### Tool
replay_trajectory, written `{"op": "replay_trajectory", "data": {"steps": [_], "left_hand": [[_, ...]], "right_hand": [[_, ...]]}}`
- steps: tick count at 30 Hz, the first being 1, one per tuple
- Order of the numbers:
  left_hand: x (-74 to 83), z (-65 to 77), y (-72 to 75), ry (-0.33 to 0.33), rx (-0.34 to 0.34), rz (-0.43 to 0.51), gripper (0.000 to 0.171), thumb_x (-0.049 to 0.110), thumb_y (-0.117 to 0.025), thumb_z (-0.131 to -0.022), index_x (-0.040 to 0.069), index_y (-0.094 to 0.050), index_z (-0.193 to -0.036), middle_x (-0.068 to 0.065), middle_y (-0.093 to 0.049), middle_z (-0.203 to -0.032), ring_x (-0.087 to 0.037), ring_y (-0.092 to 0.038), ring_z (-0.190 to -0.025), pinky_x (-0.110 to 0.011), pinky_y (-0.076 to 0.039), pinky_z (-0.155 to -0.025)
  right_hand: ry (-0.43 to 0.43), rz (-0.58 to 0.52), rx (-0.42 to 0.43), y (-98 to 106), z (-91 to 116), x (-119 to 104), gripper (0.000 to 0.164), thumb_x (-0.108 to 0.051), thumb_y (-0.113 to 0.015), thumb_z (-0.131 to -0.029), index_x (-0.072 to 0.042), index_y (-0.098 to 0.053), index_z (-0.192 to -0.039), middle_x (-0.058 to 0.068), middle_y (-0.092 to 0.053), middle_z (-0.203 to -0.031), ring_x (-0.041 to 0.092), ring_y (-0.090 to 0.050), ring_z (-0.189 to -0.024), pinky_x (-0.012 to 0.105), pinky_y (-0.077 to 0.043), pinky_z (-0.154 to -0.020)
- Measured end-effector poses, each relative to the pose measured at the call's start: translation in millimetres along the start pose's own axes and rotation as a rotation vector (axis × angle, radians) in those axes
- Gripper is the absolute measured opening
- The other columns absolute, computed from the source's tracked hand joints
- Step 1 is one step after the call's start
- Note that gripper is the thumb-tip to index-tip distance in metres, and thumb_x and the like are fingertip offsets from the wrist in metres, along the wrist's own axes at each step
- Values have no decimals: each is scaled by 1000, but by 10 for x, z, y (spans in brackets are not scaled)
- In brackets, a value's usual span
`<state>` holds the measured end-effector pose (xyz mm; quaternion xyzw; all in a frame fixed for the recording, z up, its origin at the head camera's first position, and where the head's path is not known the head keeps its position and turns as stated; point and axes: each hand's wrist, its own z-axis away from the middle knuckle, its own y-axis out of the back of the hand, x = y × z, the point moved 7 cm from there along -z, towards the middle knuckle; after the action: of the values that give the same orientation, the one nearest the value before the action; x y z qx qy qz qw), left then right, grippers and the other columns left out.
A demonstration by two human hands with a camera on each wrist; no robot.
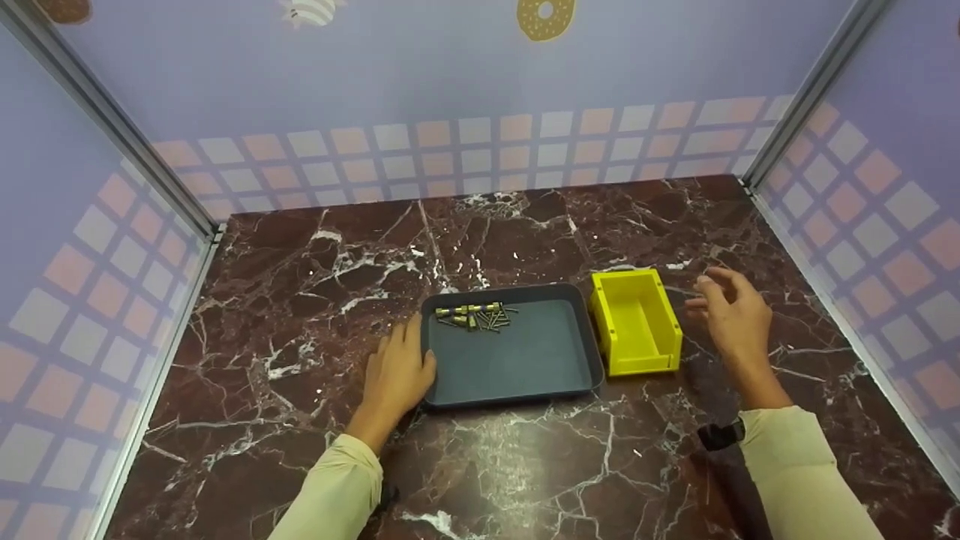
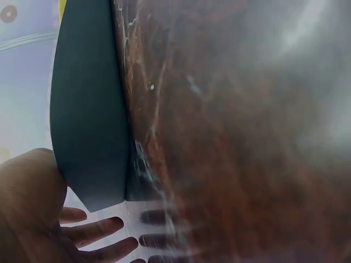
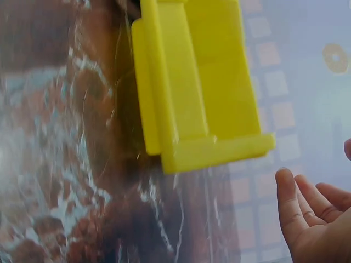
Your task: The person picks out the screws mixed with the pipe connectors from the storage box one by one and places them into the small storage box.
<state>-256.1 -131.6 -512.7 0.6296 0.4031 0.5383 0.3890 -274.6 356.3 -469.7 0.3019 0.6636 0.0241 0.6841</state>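
A dark grey tray [image 1: 517, 364] lies on the marbled tabletop, with thicker brass-coloured cylindrical pieces [image 1: 469, 309] and several thin screw-like pieces [image 1: 493, 322] near its far left corner. My left hand [image 1: 397, 367] rests at the tray's left side, fingers extended and thumb by the rim. In the left wrist view its spread fingers [image 2: 101, 231] show beyond the tray's corner. Right of the tray stands a yellow open-front bin [image 1: 634, 322] with nothing inside. My right hand [image 1: 739, 319] hovers to the bin's right, loosely bent and holding nothing; the right wrist view shows its fingertips [image 3: 286, 178] apart from the bin.
Patterned panels enclose the work area: a back wall [image 1: 450, 82], a left wall [image 1: 67, 300] and a right wall [image 1: 885, 202]. Metal strips run along the corners. Small white flecks lie on the dark marbled table [image 1: 360, 255] behind the tray.
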Motion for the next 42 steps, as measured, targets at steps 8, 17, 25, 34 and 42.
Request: {"op": "replay_trajectory", "data": {"steps": [8,17,25,34,42], "left_hand": [[66,20,-22,-4,-32,-29,50,23,-62,-98,12,-55,-146,-17,-61,-137,-42,-60,-120,-64,-52,-88],[99,32,-72,54,-129,-15,49,26,-61,-97,12,-57,-144,-15,-55,-145,-41,-50,-134,-70,-46,-94],[93,48,-140,80,-132,-42,56,23,-62,-96,15,-51,-150,-15,-52,-147,-42,-45,-137,-72,-44,-94],[82,36,-184,121,-138,-58,79,22,-58,-96,17,-21,-165,-15,-50,-151,-42,-45,-138,-73,-41,-99],[32,52,-204,154,-139,-36,86,26,-61,-96,13,-13,-166,-18,-47,-153,-41,-40,-144,-79,-33,-105]], "right_hand": [[33,-43,-22,-31,159,-96,52,-47,-55,-104,-15,-55,-144,15,-68,-127,11,-75,-89,20,-59,-75],[76,-131,-21,-72,366,-301,43,-39,-58,-104,-13,-59,-138,13,-71,-119,23,-75,-94,27,-61,-76],[104,-161,-61,-153,528,-365,43,-40,-58,-104,-13,-60,-138,7,-71,-115,19,-75,-93,30,-62,-77],[106,-162,-87,-197,629,-360,41,-36,-55,-106,-11,-59,-139,19,-68,-122,16,-74,-93,27,-62,-76],[99,-199,-111,-271,683,-381,40,-33,-58,-105,-10,-59,-138,12,-70,-116,18,-74,-91,31,-62,-75]]}}
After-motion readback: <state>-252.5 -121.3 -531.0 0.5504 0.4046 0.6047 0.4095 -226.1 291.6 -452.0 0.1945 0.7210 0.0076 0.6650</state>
